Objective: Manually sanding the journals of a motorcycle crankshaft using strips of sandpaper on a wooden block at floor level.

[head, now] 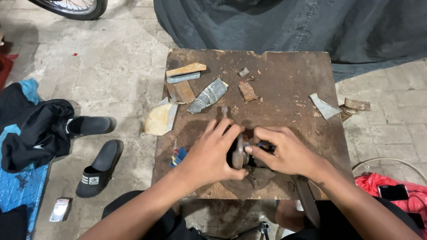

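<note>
Resting near the front edge of the worn wooden board [284,75], a small dark metal piece [239,155] is gripped between both hands. The left hand [213,153] is closed around the piece from its left side, fingers curled over the top. The right hand [287,151] is pinched onto the piece from the right, fingertips [249,149] touching it. Toward the back of the board are laid flat scraps: a tan wooden strip [186,69], a grey patterned shard [207,95], a rusty fragment [247,91]. Beside the board's left edge, on the paving, a pair of black sandals [95,153] is noted.
</note>
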